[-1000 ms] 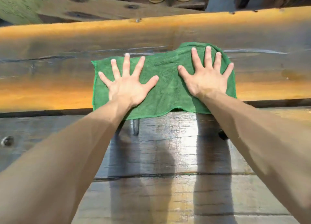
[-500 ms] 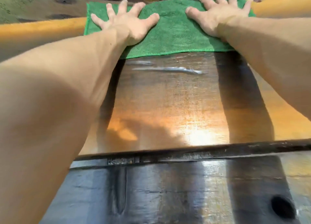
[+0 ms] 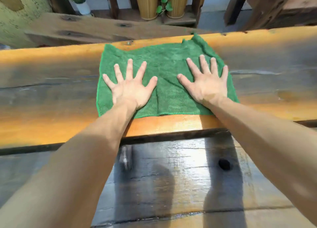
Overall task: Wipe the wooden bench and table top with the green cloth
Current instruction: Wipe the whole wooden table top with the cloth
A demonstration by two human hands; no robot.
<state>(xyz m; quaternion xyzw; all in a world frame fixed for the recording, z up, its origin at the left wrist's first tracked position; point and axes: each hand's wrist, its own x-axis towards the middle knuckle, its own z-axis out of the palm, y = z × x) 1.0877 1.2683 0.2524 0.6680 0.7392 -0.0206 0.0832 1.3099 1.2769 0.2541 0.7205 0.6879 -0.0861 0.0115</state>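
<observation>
The green cloth [image 3: 164,70] lies spread flat across the far plank of the wooden table top [image 3: 51,90], its far right corner rumpled at the plank's far edge. My left hand [image 3: 130,88] presses flat on the cloth's left half, fingers splayed. My right hand [image 3: 205,85] presses flat on its right half, fingers also splayed. Neither hand grips the cloth. A darker, glossy plank [image 3: 171,176] lies nearer me, under my forearms.
Beyond the table runs a wooden bench [image 3: 85,28]. Behind it two wicker pots [image 3: 147,3] stand on a low shelf, with a small plant in a white pot [image 3: 82,6] to their left. Dark wooden furniture [image 3: 274,8] stands at the far right.
Both hands pushed the cloth to the far edge of the plank half a second ago, then drew it back toward me to mid-plank. The cloth's far right corner is now bunched.
</observation>
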